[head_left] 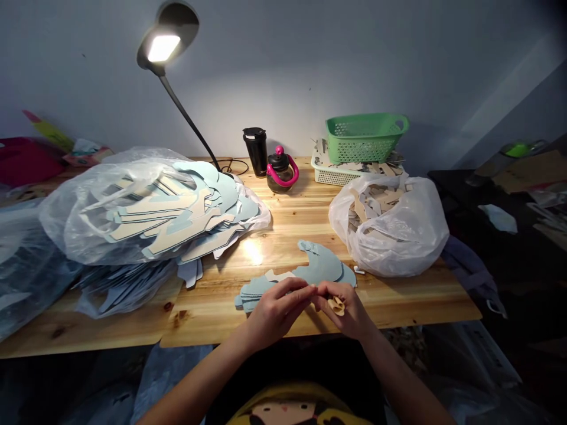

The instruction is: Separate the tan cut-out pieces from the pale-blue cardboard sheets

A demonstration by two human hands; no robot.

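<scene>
My left hand (283, 304) and my right hand (348, 310) meet at the fingertips over the table's front edge. Curled tan paper-like strips (336, 305) stick out of my right fist. The fingers of my left hand are pressed together against the right fingertips, and whatever is between them is hidden. Just beyond the hands lie flat light-blue cut pieces (325, 264), curved in outline and partly overlapping. Behind my left hand is a stack of similar blue pieces (254, 289) with wavy edges. A small white scrap (359, 270) lies to their right.
A plastic bag (66, 224) on the left spills blue and cream cutouts (177, 218). On the right a white bag (407, 248) holds tan scraps. Behind stand a lamp (186, 112), a black tumbler (256, 153), a pink-handled pot (282, 174) and a green basket (365, 141).
</scene>
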